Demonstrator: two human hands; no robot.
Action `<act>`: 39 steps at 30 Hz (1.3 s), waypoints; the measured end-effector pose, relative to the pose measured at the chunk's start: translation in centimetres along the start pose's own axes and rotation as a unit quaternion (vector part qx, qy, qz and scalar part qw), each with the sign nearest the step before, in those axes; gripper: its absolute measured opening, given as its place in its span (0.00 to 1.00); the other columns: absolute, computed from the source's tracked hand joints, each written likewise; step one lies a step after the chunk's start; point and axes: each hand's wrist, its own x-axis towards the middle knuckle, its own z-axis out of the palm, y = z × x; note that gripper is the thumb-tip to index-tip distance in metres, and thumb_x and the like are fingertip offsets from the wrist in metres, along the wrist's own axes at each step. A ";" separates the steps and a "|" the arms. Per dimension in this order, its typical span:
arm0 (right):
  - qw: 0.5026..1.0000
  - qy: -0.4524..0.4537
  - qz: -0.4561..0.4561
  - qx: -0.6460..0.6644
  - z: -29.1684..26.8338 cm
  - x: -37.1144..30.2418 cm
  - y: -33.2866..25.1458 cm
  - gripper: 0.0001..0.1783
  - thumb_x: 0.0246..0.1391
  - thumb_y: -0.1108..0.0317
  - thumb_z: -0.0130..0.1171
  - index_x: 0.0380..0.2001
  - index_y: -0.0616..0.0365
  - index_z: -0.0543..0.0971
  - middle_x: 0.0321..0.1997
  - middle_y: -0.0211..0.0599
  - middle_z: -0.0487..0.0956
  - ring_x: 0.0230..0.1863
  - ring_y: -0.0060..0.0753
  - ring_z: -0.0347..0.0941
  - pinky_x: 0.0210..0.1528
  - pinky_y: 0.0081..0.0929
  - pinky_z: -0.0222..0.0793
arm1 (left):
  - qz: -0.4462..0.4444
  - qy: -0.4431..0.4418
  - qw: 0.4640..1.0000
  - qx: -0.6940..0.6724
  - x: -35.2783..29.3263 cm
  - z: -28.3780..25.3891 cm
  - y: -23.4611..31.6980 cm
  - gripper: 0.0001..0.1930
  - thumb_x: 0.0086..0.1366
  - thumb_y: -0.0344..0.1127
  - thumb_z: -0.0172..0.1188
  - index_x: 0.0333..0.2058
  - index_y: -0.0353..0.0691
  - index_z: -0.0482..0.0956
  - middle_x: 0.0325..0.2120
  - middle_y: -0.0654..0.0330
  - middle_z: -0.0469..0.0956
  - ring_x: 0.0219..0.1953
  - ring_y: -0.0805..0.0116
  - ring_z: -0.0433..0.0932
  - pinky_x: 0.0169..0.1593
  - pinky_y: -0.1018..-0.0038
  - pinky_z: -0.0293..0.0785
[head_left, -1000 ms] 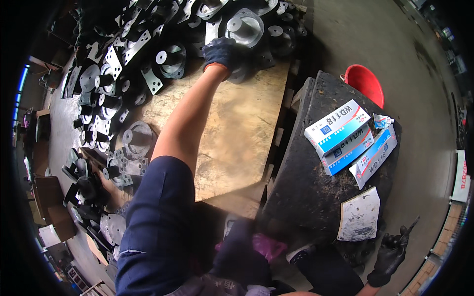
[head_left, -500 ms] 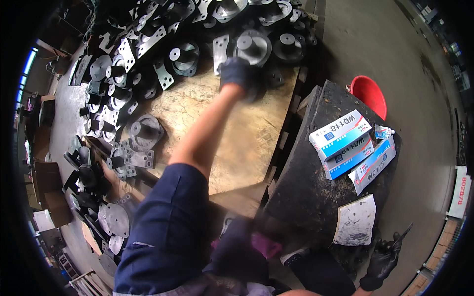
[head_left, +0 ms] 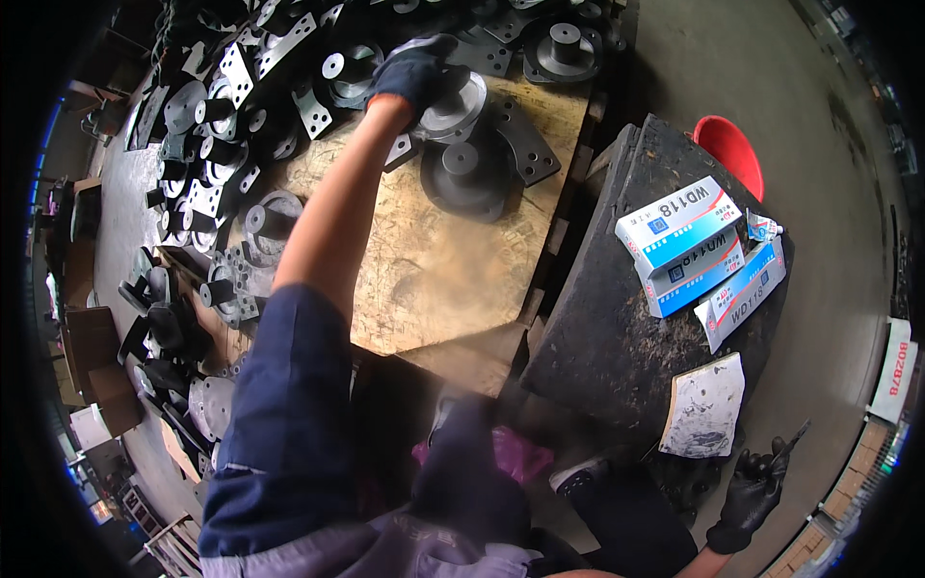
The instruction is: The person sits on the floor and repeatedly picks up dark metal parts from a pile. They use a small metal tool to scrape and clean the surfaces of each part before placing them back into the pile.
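Observation:
My left hand (head_left: 412, 75), in a dark glove, reaches to the far side of the board and closes over a grey round-flanged metal part (head_left: 461, 114). Its fingers are partly hidden behind the glove's back. Just nearer stands a dark flanged part (head_left: 464, 181) with an upright cylindrical hub, beside a curved plate with holes (head_left: 528, 143). Low at the right, my right hand (head_left: 752, 491) wears a black glove and is closed round a thin, dark, blade-like tool (head_left: 796, 437), its tip pointing up and right.
Many similar metal parts (head_left: 222, 159) crowd the far and left sides of the wooden board (head_left: 434, 289). On a dark bench (head_left: 588, 356) at the right lie blue-white boxes (head_left: 689, 246), a small tube (head_left: 763, 227) and a smudged white pad (head_left: 703, 409). A red bucket (head_left: 729, 154) stands behind it.
My left hand has moved left and farther away. A dark flanged part now stands plainly on the board where the hand was blurred. The right hand still holds its tool; the view has shifted slightly.

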 end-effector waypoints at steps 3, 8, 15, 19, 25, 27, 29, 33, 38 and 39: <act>1.000 0.002 0.009 0.012 -1.7 0.5 0.2 0.26 0.60 0.64 0.51 0.60 0.61 0.63 0.26 0.27 0.65 0.34 0.23 0.65 0.55 0.32 0.62 | -0.110 -0.226 0.968 -0.002 1.1 1.2 -0.5 0.24 0.50 0.49 0.61 0.42 0.39 0.78 0.43 0.46 0.77 0.46 0.50 0.77 0.49 0.63 0.72; 1.000 0.016 0.006 -0.003 -1.9 0.1 -0.1 0.28 0.60 0.64 0.51 0.61 0.60 0.62 0.26 0.28 0.66 0.34 0.23 0.65 0.58 0.32 0.62 | -0.187 -0.083 0.974 -0.097 -2.9 0.2 -0.3 0.21 0.49 0.46 0.66 0.39 0.39 0.78 0.36 0.51 0.79 0.41 0.56 0.78 0.44 0.67 0.73; 0.999 -0.019 0.011 0.030 -2.1 0.5 0.4 0.24 0.61 0.66 0.48 0.56 0.70 0.62 0.25 0.29 0.66 0.31 0.23 0.64 0.55 0.38 0.63 | -0.286 0.034 0.941 -0.179 -13.0 -0.3 -1.1 0.19 0.49 0.47 0.63 0.37 0.42 0.76 0.33 0.51 0.76 0.39 0.51 0.75 0.42 0.61 0.71; 0.998 -0.056 -0.006 0.023 -1.1 0.1 0.3 0.24 0.62 0.68 0.46 0.57 0.70 0.61 0.26 0.29 0.66 0.32 0.24 0.65 0.55 0.37 0.64 | -0.244 0.018 0.969 -0.033 -18.6 -2.0 3.2 0.13 0.51 0.44 0.62 0.33 0.45 0.77 0.28 0.55 0.77 0.35 0.53 0.76 0.39 0.61 0.72; 0.997 -0.067 0.018 0.015 -1.9 -0.2 -0.5 0.26 0.61 0.68 0.48 0.59 0.67 0.61 0.28 0.30 0.66 0.35 0.26 0.66 0.58 0.35 0.63 | -0.161 -0.075 0.984 -0.005 -21.4 -4.1 9.3 0.08 0.50 0.38 0.61 0.31 0.46 0.79 0.25 0.53 0.77 0.32 0.51 0.76 0.37 0.58 0.70; 0.997 -0.071 0.012 0.016 -2.4 -0.2 -0.6 0.26 0.60 0.67 0.49 0.59 0.67 0.61 0.29 0.29 0.67 0.36 0.27 0.66 0.58 0.35 0.63 | -0.137 -0.115 0.984 0.023 -22.2 -4.3 10.6 0.04 0.50 0.36 0.59 0.24 0.45 0.76 0.23 0.54 0.74 0.30 0.50 0.74 0.33 0.58 0.69; 0.997 -0.072 -0.003 0.019 -2.7 -0.3 -0.5 0.26 0.60 0.67 0.50 0.59 0.66 0.61 0.29 0.29 0.67 0.36 0.27 0.66 0.58 0.35 0.63 | -0.112 -0.116 0.987 -0.009 -22.8 -4.4 11.5 0.05 0.49 0.36 0.60 0.22 0.45 0.74 0.23 0.54 0.74 0.29 0.50 0.74 0.32 0.58 0.68; 0.998 -0.058 -0.003 0.036 -3.2 -0.4 -0.4 0.27 0.59 0.66 0.51 0.59 0.65 0.62 0.29 0.28 0.67 0.36 0.27 0.67 0.58 0.36 0.62 | -0.070 -0.031 0.989 -0.123 -24.6 -4.3 13.3 0.09 0.48 0.33 0.61 0.31 0.42 0.77 0.27 0.52 0.76 0.30 0.49 0.75 0.34 0.58 0.71; 0.999 -0.045 0.011 0.023 -1.9 -0.8 -0.4 0.27 0.58 0.66 0.51 0.59 0.63 0.63 0.28 0.27 0.66 0.37 0.26 0.66 0.57 0.35 0.63 | -0.177 -0.081 0.979 -0.061 -25.9 -4.0 14.6 0.18 0.48 0.39 0.64 0.40 0.43 0.76 0.28 0.49 0.76 0.31 0.48 0.76 0.35 0.57 0.72; 0.999 -0.038 0.012 0.017 -1.5 -0.8 -0.4 0.26 0.58 0.66 0.51 0.59 0.63 0.63 0.28 0.27 0.66 0.36 0.25 0.66 0.57 0.34 0.63 | -0.176 -0.098 0.977 -0.072 -25.8 -3.9 14.1 0.19 0.48 0.39 0.64 0.40 0.42 0.76 0.27 0.49 0.76 0.31 0.47 0.76 0.34 0.57 0.72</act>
